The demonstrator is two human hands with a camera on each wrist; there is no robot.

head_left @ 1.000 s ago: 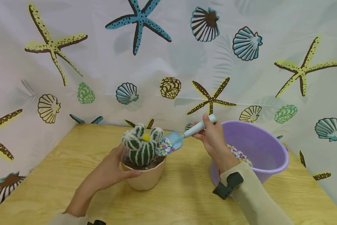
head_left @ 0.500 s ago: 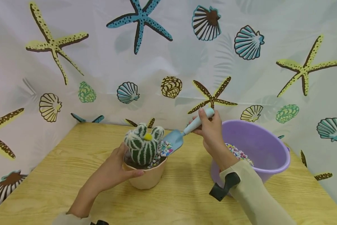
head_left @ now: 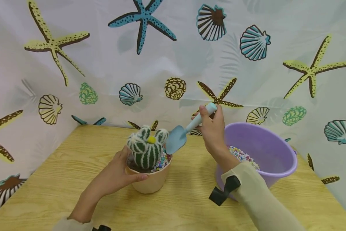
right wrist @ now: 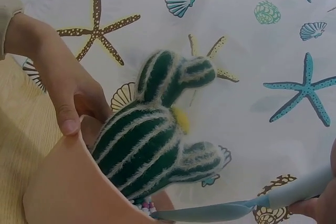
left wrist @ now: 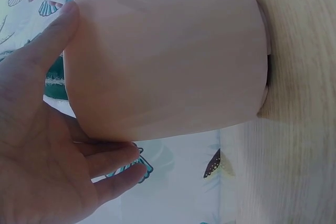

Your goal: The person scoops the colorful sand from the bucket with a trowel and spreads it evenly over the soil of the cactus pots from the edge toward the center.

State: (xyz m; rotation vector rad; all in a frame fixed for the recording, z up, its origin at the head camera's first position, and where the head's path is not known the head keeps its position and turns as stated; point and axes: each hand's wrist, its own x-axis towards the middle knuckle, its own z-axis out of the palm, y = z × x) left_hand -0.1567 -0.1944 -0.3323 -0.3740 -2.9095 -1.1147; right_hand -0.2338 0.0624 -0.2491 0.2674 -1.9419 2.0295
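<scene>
"Peach-coloured, round plant pot (head_left: 151, 184) on the pale wooden table (head_left: 187, 205): which hand has it?"

"The left hand (head_left: 115, 175), thumb along the near side below the rim, other fingers curled round the left side."

"What stands inside?"

"A fuzzy green, white-striped toy cactus (head_left: 146, 157) with a yellow tuft (head_left: 151, 139), set in dark, soil-like filling (head_left: 133, 164). Small multicoloured pebbles (head_left: 163, 160) lie along its right side."

"And the right hand (head_left: 213, 131)?"

"It grips the handle of a light-blue trowel (head_left: 176, 139), blade tilted down at the pot's right rim. Whether the tip touches, I can't tell."

"Anything beyond?"

"A purple, wide-mouthed bucket (head_left: 266, 149) at the right, holding more such pebbles, and white cloth (head_left: 173, 64) printed with starfish and shells behind."
</scene>
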